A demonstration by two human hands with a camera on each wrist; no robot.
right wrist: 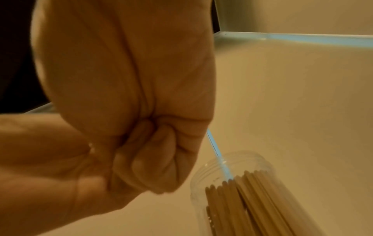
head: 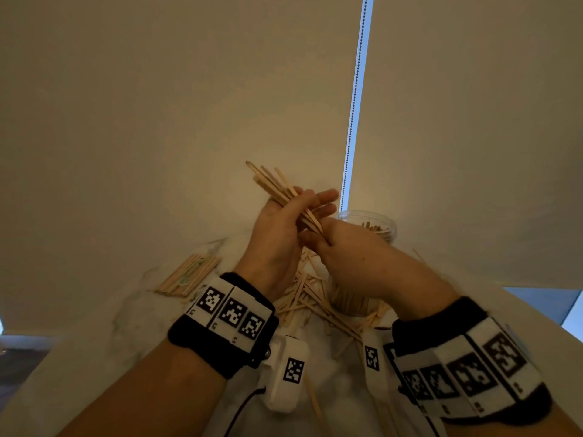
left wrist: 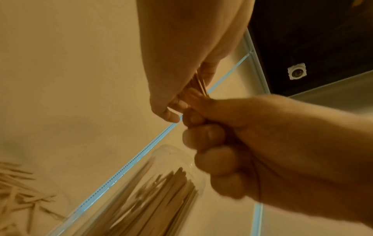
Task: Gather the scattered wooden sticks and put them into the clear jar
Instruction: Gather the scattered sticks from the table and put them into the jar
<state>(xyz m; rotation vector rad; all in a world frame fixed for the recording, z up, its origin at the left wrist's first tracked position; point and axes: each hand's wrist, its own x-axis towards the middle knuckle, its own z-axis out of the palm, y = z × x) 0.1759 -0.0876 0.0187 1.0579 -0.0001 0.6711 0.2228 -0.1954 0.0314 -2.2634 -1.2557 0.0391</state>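
Note:
A bundle of thin wooden sticks (head: pixel 271 181) is held up above the table, slanting up to the left. My left hand (head: pixel 303 209) holds it at the middle, thumb across the sticks. My right hand (head: pixel 318 238) pinches the bundle's lower end just in front of the clear jar (head: pixel 383 222), which stands upright with several sticks inside. Many loose sticks (head: pixel 307 299) lie in a heap on the table under both hands. In the left wrist view the held sticks (left wrist: pixel 198 83) show between my left hand (left wrist: pixel 177 102) and right hand (left wrist: pixel 201 137), above the jar (left wrist: pixel 173 153).
A neat flat stack of sticks (head: pixel 189 275) lies on the white marbled table (head: pixel 132 313) to the left of the heap. A window blind with a bead chain (head: pixel 355 99) hangs behind. In the right wrist view the jar (right wrist: pixel 206 178) is below my fist.

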